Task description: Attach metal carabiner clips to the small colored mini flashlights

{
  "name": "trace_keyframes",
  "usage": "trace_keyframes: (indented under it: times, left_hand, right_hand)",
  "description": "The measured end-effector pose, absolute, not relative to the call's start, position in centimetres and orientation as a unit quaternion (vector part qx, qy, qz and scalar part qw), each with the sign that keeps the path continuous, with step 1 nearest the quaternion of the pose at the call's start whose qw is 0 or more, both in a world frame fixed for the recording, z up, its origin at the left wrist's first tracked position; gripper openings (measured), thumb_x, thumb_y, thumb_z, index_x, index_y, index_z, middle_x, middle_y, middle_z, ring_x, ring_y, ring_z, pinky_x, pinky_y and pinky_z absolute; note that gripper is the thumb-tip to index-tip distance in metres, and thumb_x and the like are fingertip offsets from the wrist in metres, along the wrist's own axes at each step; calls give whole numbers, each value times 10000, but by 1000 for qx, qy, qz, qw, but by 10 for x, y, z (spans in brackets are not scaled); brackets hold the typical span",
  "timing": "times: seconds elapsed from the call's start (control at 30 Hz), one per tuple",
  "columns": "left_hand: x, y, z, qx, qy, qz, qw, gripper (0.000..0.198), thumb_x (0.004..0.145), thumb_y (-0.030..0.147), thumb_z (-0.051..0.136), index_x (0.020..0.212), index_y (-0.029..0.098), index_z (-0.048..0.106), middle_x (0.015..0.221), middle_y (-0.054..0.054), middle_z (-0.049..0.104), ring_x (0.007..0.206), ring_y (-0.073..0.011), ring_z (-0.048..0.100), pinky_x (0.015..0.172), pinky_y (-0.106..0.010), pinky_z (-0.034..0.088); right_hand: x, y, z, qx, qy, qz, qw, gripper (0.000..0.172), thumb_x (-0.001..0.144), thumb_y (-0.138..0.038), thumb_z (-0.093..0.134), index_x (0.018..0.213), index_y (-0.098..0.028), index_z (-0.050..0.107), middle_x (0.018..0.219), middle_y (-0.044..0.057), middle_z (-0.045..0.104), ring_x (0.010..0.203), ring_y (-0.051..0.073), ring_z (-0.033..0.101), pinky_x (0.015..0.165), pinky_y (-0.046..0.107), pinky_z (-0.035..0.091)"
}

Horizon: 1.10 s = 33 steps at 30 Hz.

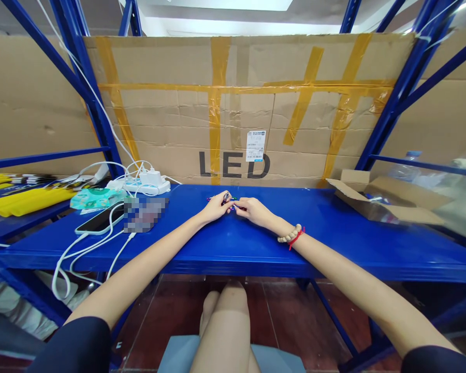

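My left hand (215, 209) and my right hand (255, 211) meet over the middle of the blue table (233, 243). The fingers of both are bent and pinched together, fingertips almost touching. Between them shows a small, thin, shiny thing (233, 199) with purple and green glints, too small to name. Its dark purple end pokes out beyond the left fingers. Most of it is hidden by my fingers. A beaded bracelet (289, 234) and a red string (297, 238) circle my right wrist.
On the left lie a phone (100, 218), white cables, a power strip (161, 185), a turquoise packet (97, 198) and yellow items (34, 202). An open cardboard box (376, 199) stands at right. Taped cardboard (163, 129) walls the back; blue posts (396, 98) flank it.
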<state>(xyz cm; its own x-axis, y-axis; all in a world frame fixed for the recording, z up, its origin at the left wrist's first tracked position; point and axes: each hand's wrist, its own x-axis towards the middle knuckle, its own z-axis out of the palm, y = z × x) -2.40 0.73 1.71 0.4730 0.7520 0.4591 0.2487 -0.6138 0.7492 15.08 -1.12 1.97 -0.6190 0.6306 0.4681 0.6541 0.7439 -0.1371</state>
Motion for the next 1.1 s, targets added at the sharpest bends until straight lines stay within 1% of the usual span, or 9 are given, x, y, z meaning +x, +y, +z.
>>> trace_keyframes:
  times: [0.07,0.13,0.23,0.3,0.47,0.6,0.9,1.0,1.1]
  left_hand:
    - [-24,10,15,797,323,404,312,236,834,255,518,720,204,318,593,72,465,532,-79,475,566,-212,362]
    - [-25,11,14,793,338,401,311,245,850,319,514,742,205,327,600,69,503,527,-77,449,564,-208,361]
    - [-26,11,13,800,341,384,311,210,905,382,413,802,202,373,636,60,544,510,-74,417,563,-207,364]
    - [-25,9,14,818,327,367,298,220,924,385,365,818,197,410,663,48,554,527,-78,426,575,-207,372]
    - [-23,6,16,852,299,346,254,290,926,375,359,746,176,469,674,20,550,639,-108,497,672,-226,404]
    - [-22,8,13,853,292,355,247,328,925,359,357,682,170,471,641,11,541,651,-121,512,715,-243,409]
    - [-20,10,7,822,327,385,262,271,937,312,341,714,185,427,572,39,538,510,-90,446,589,-212,379]
    - [-19,8,9,819,342,389,247,274,942,301,325,707,192,414,555,46,529,499,-90,445,591,-211,381]
    - [-19,6,10,822,355,394,206,271,938,297,332,702,197,421,549,49,516,530,-102,485,626,-218,398]
  right_hand:
    - [155,-8,21,-357,-895,-29,266,220,898,-200,479,724,-133,596,658,5,491,592,99,412,596,223,295]
    - [160,-5,24,-369,-875,-49,309,220,905,-224,473,743,-140,597,650,-3,468,591,103,406,594,226,293]
    - [168,-3,27,-382,-828,-85,401,245,931,-263,426,822,-146,612,655,-1,461,596,114,423,600,233,310]
    - [168,-3,26,-371,-820,-104,424,272,944,-287,398,870,-146,618,671,8,476,609,122,444,614,236,334]
    - [159,-4,21,-346,-842,-133,392,318,967,-315,348,999,-148,617,766,47,546,687,136,503,670,232,390]
    - [154,-2,17,-353,-851,-131,366,307,968,-313,360,1040,-154,612,813,60,568,738,142,531,691,228,406]
    - [149,-3,15,-395,-835,-109,367,244,951,-265,413,973,-143,623,761,36,544,679,129,495,664,223,373]
    - [147,-5,15,-413,-831,-92,362,240,949,-252,418,931,-141,630,739,29,537,666,127,485,660,225,359]
    - [146,-6,16,-430,-831,-74,345,257,957,-261,405,965,-140,632,780,40,563,703,129,508,672,224,364]
